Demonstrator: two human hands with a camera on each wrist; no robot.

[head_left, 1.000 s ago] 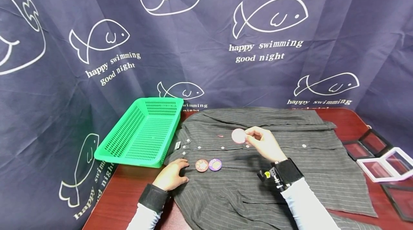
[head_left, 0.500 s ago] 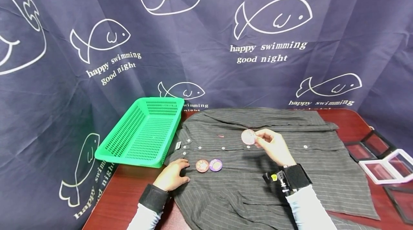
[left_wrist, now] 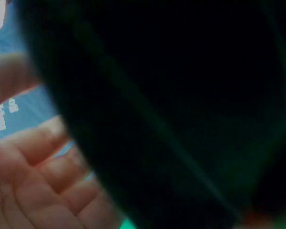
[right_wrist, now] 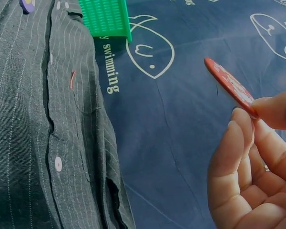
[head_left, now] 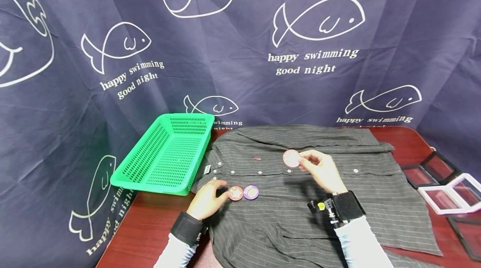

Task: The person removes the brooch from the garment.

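My right hand (head_left: 324, 172) pinches a round pin badge (head_left: 291, 158) between thumb and fingers, held above the shirt. In the right wrist view the badge (right_wrist: 229, 85) stands edge-on, red-rimmed, with a thin pin behind it. A dark grey pinstriped shirt (head_left: 285, 213) lies spread on the table. On it, side by side, are a reddish-brown badge (head_left: 235, 193) and a purple badge (head_left: 251, 192). My left hand (head_left: 207, 199), thumb and index finger apart, is right beside the brown badge; whether the thumb touches it I cannot tell. A dark blur hides most of the left wrist view.
A green plastic basket (head_left: 165, 159) stands at the back left of the red-brown table (head_left: 131, 226). Black and white clear-windowed frames (head_left: 449, 195) lie at the right edge. A dark blue printed curtain (head_left: 240, 51) hangs behind the table.
My right hand has moved rightward with the badge, then nearly stopped. My left hand, still at first, has shifted right and spread its fingers towards the brown badge.
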